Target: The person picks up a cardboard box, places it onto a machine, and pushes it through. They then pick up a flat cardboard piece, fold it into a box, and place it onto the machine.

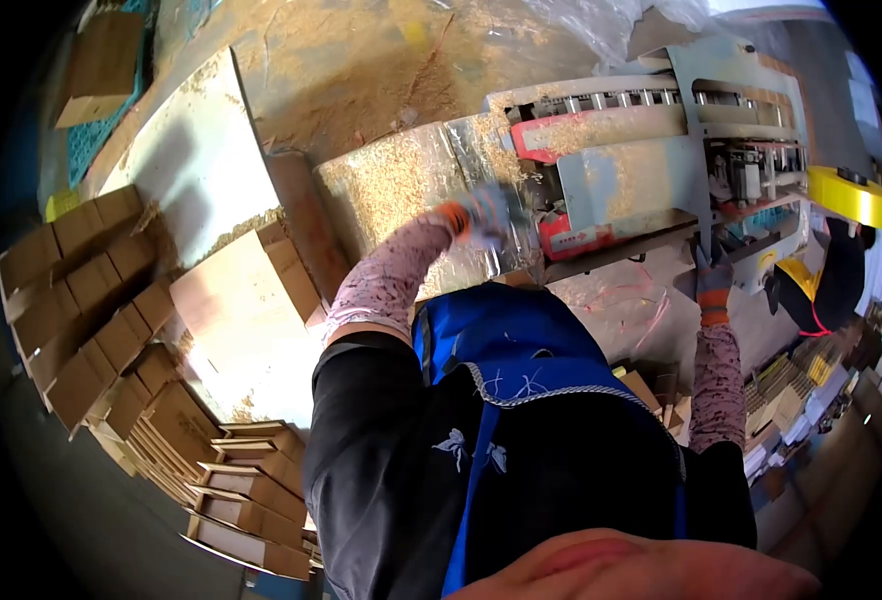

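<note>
My left hand (483, 216), in a grey-blue glove with an orange cuff, is over the shiny, film-like right part of a flat surface (386, 185) strewn with straw-coloured shavings. Motion smears its fingers, so whether it touches the surface or holds anything cannot be made out. Beside it are the red-ended side guides (576, 238) of a carton-sealing machine (616, 185). My right hand (713, 276), gloved alike, is at the machine's near edge. Its dark fingers look spread apart, with nothing visible in them.
A yellow tape roll (851, 197) sits at the machine's right end. Opened cardboard cartons (81, 290) and stacked cartons (246, 495) stand at the left. A pale board (196, 150) and a flat cardboard box (236, 295) lie nearer. Shavings and clear plastic sheeting (611, 35) lie beyond.
</note>
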### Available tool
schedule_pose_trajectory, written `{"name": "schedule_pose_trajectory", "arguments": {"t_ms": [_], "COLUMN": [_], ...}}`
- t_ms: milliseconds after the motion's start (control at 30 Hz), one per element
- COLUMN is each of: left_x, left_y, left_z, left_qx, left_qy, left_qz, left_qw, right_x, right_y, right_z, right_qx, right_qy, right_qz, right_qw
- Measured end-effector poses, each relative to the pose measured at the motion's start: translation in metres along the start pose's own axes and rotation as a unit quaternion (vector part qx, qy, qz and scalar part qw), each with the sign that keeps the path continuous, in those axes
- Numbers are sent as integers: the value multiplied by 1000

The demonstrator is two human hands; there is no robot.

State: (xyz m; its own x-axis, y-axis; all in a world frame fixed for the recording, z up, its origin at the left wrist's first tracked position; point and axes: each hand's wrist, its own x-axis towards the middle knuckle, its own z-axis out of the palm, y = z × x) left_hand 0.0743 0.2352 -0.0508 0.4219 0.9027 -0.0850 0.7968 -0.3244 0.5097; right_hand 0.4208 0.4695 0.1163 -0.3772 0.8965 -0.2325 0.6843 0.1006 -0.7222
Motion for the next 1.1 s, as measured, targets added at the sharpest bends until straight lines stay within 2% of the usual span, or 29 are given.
{"name": "schedule_pose_trajectory", "arguments": {"t_ms": [33, 67, 100, 133, 200, 267, 300, 333, 367, 400, 433, 467, 533, 567, 600, 633, 667, 700, 733, 767, 800, 867, 900, 933, 967, 1000, 1033, 1067, 1100], "left_x": [12, 5, -13, -10, -12, -36, -50, -67, -76, -84, -122, -149, -158, -147, -141, -151, -163, -162, -156, -151, -141, -124, -120, -113, -93, -98, -110, -110, -104], "left_y": [-29, -57, -76, -98, -89, -44, -24, 1, 16, 49, 68, 69, 39, 2, -41, -60, -85, -130, -156, -142, -122, -61, -40, -1, 15, 42, 41, 25, 0], "left_z": [-15, -42, -57, -42, -17, -48, -35, -28, -4, -6, 9, 56, 42, 23, -14, -46, -61, -40, -45, -67, -88, -86, -44, -37, 30, 44, 58, 44, 29], "left_qx": [-59, 27, 68, 133, 222, 154, 80, 77, -3, -12, -64, -63, -73, -48, -34, 41, 77, 319, 417, 286, 150, 103, 84, -3, 33, 0, -28, -26, 6], "left_qy": [-61, -87, 84, 105, 165, 138, 198, 181, 23, -167, -38, 22, -53, -146, -251, -135, 59, 207, 372, 305, 230, 116, 131, 164, 0, -33, 73, 73, 91], "left_qz": [-246, -217, -178, -52, -103, -120, -154, -147, -137, -143, -29, 16, -31, -87, -286, -411, -520, -604, -567, -569, -551, -440, -356, -235, -198, -59, 28, 37, -47], "left_qw": [966, 972, 978, 984, 956, 971, 965, 969, 990, 975, 997, 998, 995, 984, 924, 901, 849, 700, 606, 708, 788, 884, 922, 958, 980, 998, 997, 996, 995], "right_x": [-2, -5, -6, -2, -4, 0, -1, -3, -2, -1, 1, 1, 3, 1, -3, -3, 3, 1, -1, -2, -1, -2, 1, 4, 5, 4, 2, 2, 2], "right_y": [-1, 1, 2, 1, -2, -8, -13, -15, -10, -5, -1, 2, 1, 0, 3, 4, 1, -3, -2, 1, 2, -1, -2, 0, 6, 11, 4, -1, -4], "right_z": [-1, -2, -4, -4, -1, 3, 1, 0, 1, 2, 2, 2, 0, 1, 0, -2, -3, -2, -4, -5, -3, 0, 0, -1, -4, -6, -4, -2, -1], "right_qx": [-26, -30, -31, -31, -18, 6, -44, -96, -66, -63, -52, -41, -66, -93, -95, -102, -108, -93, -100, -87, -68, -91, -115, -111, -118, -127, -107, -107, -112], "right_qy": [-12, -12, -25, -38, -23, -6, -14, -24, -11, -14, -7, -1, 0, -2, -8, -18, -24, -25, -27, -22, -16, -7, 6, 13, 1, -12, -12, -3, 1], "right_qz": [-14, -8, 1, 5, -14, -32, -19, -6, -7, -9, -6, -2, -7, -11, -6, -19, -40, -22, -24, -23, -23, -23, -19, -19, -34, -48, -32, -30, -27], "right_qw": [999, 999, 999, 999, 999, 999, 999, 995, 998, 998, 999, 999, 998, 996, 995, 994, 993, 995, 994, 996, 997, 996, 993, 994, 992, 991, 994, 994, 993]}}
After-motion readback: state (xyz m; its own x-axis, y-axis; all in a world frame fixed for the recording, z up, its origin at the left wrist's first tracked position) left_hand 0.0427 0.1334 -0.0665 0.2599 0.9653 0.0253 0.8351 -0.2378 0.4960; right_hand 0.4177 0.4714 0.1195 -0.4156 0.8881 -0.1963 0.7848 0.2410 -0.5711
